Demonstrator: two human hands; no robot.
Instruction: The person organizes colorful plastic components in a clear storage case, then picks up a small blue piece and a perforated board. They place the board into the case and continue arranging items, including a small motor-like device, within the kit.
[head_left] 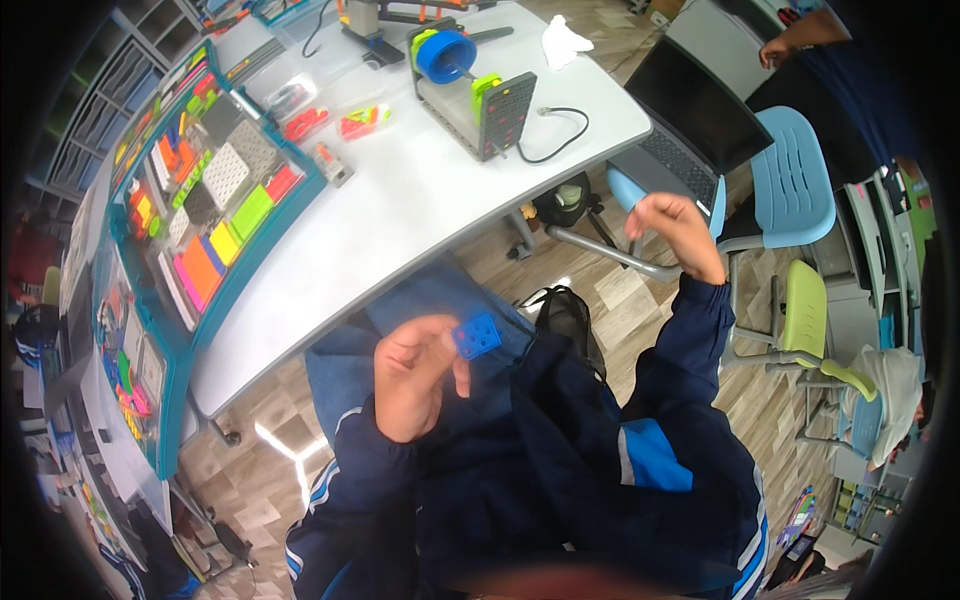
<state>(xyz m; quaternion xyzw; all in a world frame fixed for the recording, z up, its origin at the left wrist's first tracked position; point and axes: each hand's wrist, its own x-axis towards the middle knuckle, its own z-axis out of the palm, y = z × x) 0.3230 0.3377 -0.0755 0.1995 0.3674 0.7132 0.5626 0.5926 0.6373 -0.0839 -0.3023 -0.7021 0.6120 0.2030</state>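
My left hand (413, 380) is closed on a small blue building block with holes (478, 336), pinched at its left side above my lap. Off to the right, in front of the laptop, my right hand (680, 228) is raised with its fingers curled in. Whatever it may hold is hidden or too small to name. On the white table (330, 260) stands a construction of dark perforated plates (505, 115), with a blue wheel (446, 57) on a shaft and lime green pieces.
A teal-edged case (250, 235) of colourful building parts lies on the table's left. Clear boxes hold red pieces (306, 123) and green-red pieces (362, 121). A laptop (665, 150) rests on a blue chair beside the table. Another person's hand (775, 52) shows at top right.
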